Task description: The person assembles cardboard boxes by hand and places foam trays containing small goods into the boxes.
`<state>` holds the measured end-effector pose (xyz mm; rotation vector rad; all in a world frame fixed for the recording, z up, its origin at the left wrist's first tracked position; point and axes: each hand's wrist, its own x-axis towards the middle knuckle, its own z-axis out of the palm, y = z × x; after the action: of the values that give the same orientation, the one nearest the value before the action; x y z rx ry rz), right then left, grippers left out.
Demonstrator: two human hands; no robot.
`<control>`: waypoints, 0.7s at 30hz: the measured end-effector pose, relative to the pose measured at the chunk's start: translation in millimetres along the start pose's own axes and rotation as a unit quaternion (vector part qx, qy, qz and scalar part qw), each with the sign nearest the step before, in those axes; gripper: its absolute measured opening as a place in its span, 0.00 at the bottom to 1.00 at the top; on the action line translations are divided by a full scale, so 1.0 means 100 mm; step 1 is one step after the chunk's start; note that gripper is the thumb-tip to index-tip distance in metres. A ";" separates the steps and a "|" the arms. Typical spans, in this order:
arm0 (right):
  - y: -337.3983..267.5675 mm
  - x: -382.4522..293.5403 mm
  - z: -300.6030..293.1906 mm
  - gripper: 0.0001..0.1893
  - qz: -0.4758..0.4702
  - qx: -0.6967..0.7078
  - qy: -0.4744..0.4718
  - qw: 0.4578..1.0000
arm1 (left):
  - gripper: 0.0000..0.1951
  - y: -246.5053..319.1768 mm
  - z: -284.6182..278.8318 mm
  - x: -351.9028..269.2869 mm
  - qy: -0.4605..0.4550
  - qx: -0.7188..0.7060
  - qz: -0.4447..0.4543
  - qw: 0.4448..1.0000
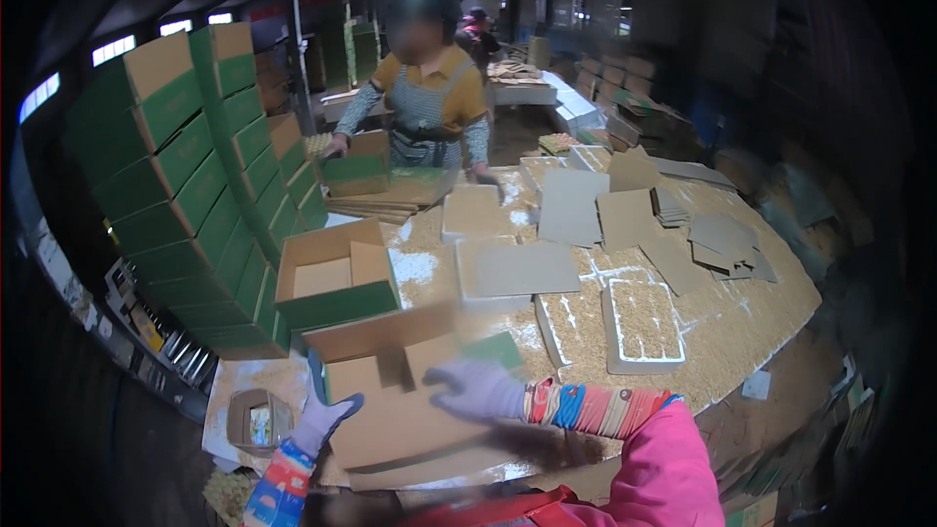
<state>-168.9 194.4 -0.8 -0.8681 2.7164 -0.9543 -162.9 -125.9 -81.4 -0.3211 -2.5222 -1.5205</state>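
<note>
An open cardboard box (pixel 395 424), brown inside with green outer panels, lies before me with its flaps spread. My left hand (pixel 316 413), in a pale glove with dark fingertips, grips the box's left wall, thumb on the inner side. My right hand (pixel 476 389), gloved and blurred by motion, is over the right side of the box near a raised flap (pixel 432 359). Whether its fingers hold that flap cannot be made out. Just behind stands another open green carton (pixel 337 278), one flap folded inward.
Green cartons (pixel 212 212) stand in tall stacks at left. Foam trays (pixel 644 326) filled with grainy material and grey cardboard sheets (pixel 575 205) cover the table (pixel 761 307). A small box (pixel 252 421) sits at the near left corner. Across the table, a person (pixel 432 102) handles a carton.
</note>
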 end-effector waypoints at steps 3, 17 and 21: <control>0.04 0.49 -0.36 0.29 -0.154 -0.279 0.241 0.917 | 0.62 -0.04 0.11 -0.02 0.046 0.062 -0.055 0.996; 0.65 -0.24 0.35 0.52 0.122 0.285 -0.010 0.951 | 0.25 0.43 -0.46 0.02 -0.358 0.309 -0.225 0.852; 0.69 -0.39 0.19 0.52 0.024 0.312 0.069 0.947 | 0.25 0.30 0.00 -0.45 -0.078 0.211 0.045 0.973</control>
<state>-164.0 250.4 -60.1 -0.6173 2.2683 -1.7724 -111.5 -116.7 -67.7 -0.4958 -2.8194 -0.9232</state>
